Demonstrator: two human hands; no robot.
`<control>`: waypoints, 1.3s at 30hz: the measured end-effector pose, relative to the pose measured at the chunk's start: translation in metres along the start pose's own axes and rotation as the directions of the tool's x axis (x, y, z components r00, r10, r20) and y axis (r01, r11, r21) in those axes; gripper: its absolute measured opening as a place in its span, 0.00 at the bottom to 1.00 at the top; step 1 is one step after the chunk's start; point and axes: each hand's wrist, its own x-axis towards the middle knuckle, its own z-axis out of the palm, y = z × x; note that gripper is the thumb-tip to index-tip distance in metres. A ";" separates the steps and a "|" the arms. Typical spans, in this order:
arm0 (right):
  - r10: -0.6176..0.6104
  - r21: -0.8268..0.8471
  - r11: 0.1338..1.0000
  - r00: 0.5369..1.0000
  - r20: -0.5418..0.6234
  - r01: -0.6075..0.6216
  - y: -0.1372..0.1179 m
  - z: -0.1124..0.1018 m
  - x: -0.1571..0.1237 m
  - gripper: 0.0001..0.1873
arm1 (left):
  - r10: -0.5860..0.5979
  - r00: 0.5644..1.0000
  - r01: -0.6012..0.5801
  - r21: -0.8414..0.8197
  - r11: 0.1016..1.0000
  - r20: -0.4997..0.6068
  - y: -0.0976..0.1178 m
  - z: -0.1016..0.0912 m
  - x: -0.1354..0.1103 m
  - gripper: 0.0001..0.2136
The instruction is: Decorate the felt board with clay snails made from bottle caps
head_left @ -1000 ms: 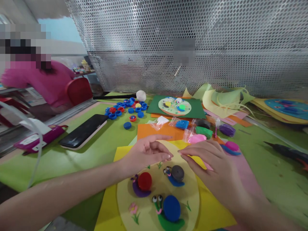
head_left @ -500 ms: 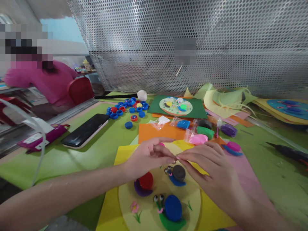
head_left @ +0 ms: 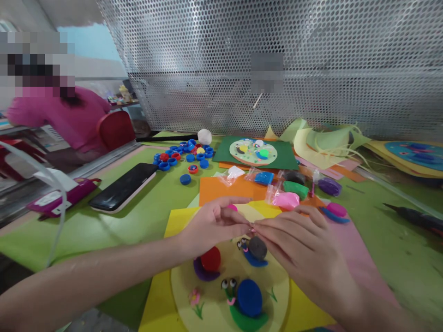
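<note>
My left hand point(head_left: 214, 226) and my right hand point(head_left: 304, 240) meet fingertip to fingertip above a round pale-yellow card point(head_left: 214, 318). Both are closed in a pinch; a tiny pinkish speck shows between the tips, too small to name. Under them on the card sit a snail with a grey shell point(head_left: 258, 249), a red-shelled snail point(head_left: 210, 259) partly covered by my left hand, and a blue-shelled snail point(head_left: 249, 299) with googly eyes and a green body. A pink flower point(head_left: 194, 297) lies at the card's left. Yellow paper point(head_left: 157, 295) is underneath.
Beyond my hands lie bagged clay, including a pink pack point(head_left: 285, 200), and a finished round card point(head_left: 252, 152). Bottle caps point(head_left: 173, 157) and a phone point(head_left: 122, 188) are to the left. At right lies a dark pointed tool point(head_left: 415, 217). A person in pink point(head_left: 76, 120) sits far left.
My fingertips have shifted slightly and stay pinched together, with a pinkish speck now showing between them. The things on the table have not moved.
</note>
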 end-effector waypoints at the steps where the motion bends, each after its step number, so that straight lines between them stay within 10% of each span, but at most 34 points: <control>1: 0.000 -0.006 1.000 1.000 0.001 0.000 0.000 0.000 -0.001 0.08 | -0.003 1.000 0.003 -0.011 1.000 0.002 0.001 0.000 0.000 0.20; 28: -0.102 -0.048 0.994 0.995 0.011 0.103 0.001 0.001 -0.002 0.09 | 0.114 0.991 -0.119 0.074 0.990 0.072 -0.003 0.000 -0.002 0.21; 39: 0.077 0.023 0.997 0.996 -0.052 -0.076 0.010 -0.003 0.004 0.04 | 0.017 1.000 -0.016 0.088 0.996 -0.010 0.005 -0.005 -0.001 0.21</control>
